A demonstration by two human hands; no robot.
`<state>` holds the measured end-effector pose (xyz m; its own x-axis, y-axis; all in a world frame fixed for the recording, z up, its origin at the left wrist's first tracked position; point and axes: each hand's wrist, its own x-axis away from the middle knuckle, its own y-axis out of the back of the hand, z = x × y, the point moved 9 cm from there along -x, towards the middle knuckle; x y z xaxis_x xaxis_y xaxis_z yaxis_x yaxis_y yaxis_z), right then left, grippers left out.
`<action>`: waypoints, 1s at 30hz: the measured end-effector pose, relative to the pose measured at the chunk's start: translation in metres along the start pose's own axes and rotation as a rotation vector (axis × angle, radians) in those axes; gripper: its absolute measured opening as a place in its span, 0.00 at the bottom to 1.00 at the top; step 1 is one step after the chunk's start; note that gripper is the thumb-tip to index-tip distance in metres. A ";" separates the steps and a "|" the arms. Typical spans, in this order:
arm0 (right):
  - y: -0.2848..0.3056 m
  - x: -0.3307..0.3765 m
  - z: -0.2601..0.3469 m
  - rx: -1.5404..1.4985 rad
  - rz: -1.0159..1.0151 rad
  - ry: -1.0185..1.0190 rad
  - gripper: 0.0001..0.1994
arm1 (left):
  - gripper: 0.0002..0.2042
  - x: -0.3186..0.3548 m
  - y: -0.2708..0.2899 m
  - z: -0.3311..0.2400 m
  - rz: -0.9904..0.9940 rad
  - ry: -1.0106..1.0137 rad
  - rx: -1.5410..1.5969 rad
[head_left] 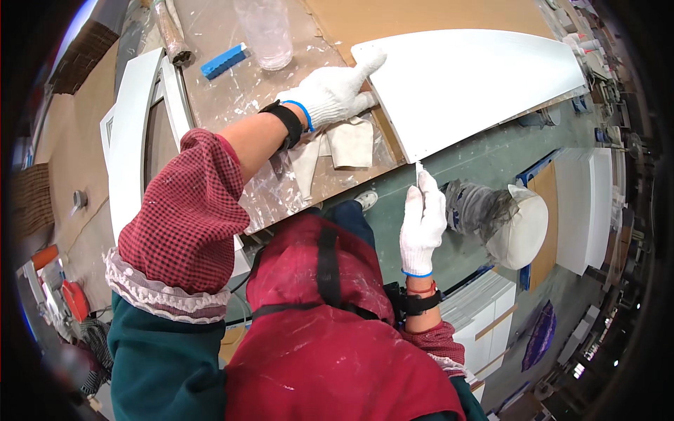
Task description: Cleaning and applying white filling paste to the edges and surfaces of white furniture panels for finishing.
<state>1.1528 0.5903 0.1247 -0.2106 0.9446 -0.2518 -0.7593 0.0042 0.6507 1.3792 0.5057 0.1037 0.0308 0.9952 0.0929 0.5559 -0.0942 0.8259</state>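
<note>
A large white panel [470, 81] with a curved far edge lies on the workbench at the upper right, its near edge reaching the bench edge. My left hand [330, 91], in a white knit glove, grips the panel's left edge, with the thumb on the top face and the fingers at the side. My right hand [423, 224], also gloved, is just off the panel's near corner. Its fingers are pinched round a thin, pale tip that points at that corner; what it belongs to is hidden. A cream cloth [351, 144] lies below my left hand.
On the paint-spattered workbench [210, 105] are a blue block [225, 62], a clear plastic cup [267, 35] and a wrapped brush-like bundle [170, 31]. White frame pieces [133, 126] stand at left. A white-topped stool [519, 224] and stacked white panels [477, 316] are at right.
</note>
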 end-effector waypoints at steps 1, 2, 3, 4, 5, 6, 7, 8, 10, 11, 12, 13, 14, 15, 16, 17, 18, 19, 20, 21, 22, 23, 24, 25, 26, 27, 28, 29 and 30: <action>0.000 -0.001 -0.002 -0.004 0.004 -0.002 0.18 | 0.31 0.000 0.000 0.001 -0.012 0.007 -0.012; -0.001 -0.001 -0.005 -0.017 0.006 -0.028 0.18 | 0.31 -0.001 0.000 0.002 -0.023 0.013 -0.025; -0.001 0.000 -0.009 -0.030 0.009 -0.054 0.18 | 0.31 -0.001 -0.002 0.002 -0.019 0.017 -0.026; -0.003 0.000 -0.011 -0.032 0.012 -0.059 0.18 | 0.30 -0.002 -0.003 0.002 -0.029 0.013 -0.033; -0.003 -0.001 -0.010 -0.026 0.001 -0.033 0.18 | 0.30 -0.003 -0.003 0.002 -0.039 0.008 -0.041; -0.004 -0.001 -0.007 -0.023 -0.007 -0.005 0.18 | 0.30 -0.004 -0.006 0.005 -0.038 0.012 -0.042; -0.005 0.000 -0.008 -0.026 -0.004 -0.006 0.18 | 0.31 -0.004 -0.005 0.004 -0.092 -0.018 -0.056; -0.005 0.002 -0.012 -0.021 -0.011 -0.045 0.18 | 0.32 -0.003 -0.004 0.004 -0.146 -0.049 -0.070; -0.004 0.001 -0.015 -0.016 -0.018 -0.084 0.18 | 0.32 -0.004 -0.005 0.005 -0.135 -0.038 -0.074; -0.004 -0.001 -0.012 0.006 0.004 -0.086 0.18 | 0.32 -0.005 -0.006 0.007 -0.126 -0.029 -0.077; -0.005 -0.001 -0.010 0.028 0.025 -0.091 0.18 | 0.32 -0.005 -0.008 0.008 -0.123 -0.029 -0.078; -0.005 0.000 -0.010 0.027 0.025 -0.093 0.18 | 0.32 -0.004 -0.007 0.007 -0.145 -0.047 -0.075; -0.009 0.001 0.000 0.089 0.057 0.015 0.19 | 0.32 -0.004 -0.005 0.006 -0.168 -0.065 -0.072; -0.012 0.003 0.009 0.154 0.086 0.123 0.19 | 0.32 -0.004 -0.003 0.004 -0.165 -0.068 -0.072; -0.026 0.012 0.000 0.099 0.219 0.077 0.19 | 0.32 -0.005 -0.003 0.004 -0.132 -0.040 -0.063; -0.022 0.016 0.003 0.081 0.195 0.088 0.19 | 0.32 -0.005 -0.004 0.003 -0.099 -0.013 -0.054; -0.021 0.016 0.004 0.056 0.174 0.105 0.19 | 0.32 -0.007 -0.006 0.004 -0.101 -0.010 -0.058; -0.012 0.014 0.008 0.026 0.154 0.109 0.19 | 0.32 -0.004 -0.006 0.005 -0.112 -0.024 -0.030; 0.000 0.007 0.010 -0.003 0.133 0.113 0.18 | 0.32 -0.002 -0.005 0.007 -0.124 -0.039 -0.002; 0.005 0.003 0.009 -0.026 0.122 0.119 0.19 | 0.32 -0.005 -0.002 0.006 -0.118 -0.035 -0.021; 0.009 0.001 0.013 0.015 0.148 0.151 0.19 | 0.32 -0.005 -0.001 0.004 -0.114 -0.038 -0.021; 0.011 0.001 0.011 0.026 0.149 0.136 0.19 | 0.31 -0.004 -0.003 0.004 -0.074 -0.008 -0.019; 0.012 0.001 0.010 0.034 0.152 0.123 0.19 | 0.30 -0.002 -0.005 0.006 -0.037 0.025 -0.019; 0.015 -0.003 0.008 0.038 0.141 0.098 0.19 | 0.30 -0.002 -0.004 0.004 -0.036 0.026 -0.021; 0.018 -0.008 0.008 0.042 0.131 0.074 0.19 | 0.30 -0.002 -0.004 0.003 -0.028 0.027 -0.013; 0.017 -0.013 0.011 0.113 0.165 0.041 0.17 | 0.30 -0.002 -0.004 0.002 -0.020 0.029 -0.004; 0.018 -0.018 0.015 0.113 0.167 0.040 0.17 | 0.30 -0.002 -0.004 0.003 -0.019 0.030 -0.004; 0.016 -0.022 0.018 0.143 0.195 0.032 0.17 | 0.30 -0.002 -0.004 0.004 -0.008 0.037 -0.008; 0.013 -0.025 0.020 0.173 0.226 0.026 0.17 | 0.30 -0.001 -0.005 0.006 0.000 0.047 -0.012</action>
<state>1.1606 0.5727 0.1536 -0.3802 0.9191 -0.1036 -0.5757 -0.1475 0.8042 1.3812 0.5049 0.0965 -0.0084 0.9930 0.1181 0.5461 -0.0944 0.8324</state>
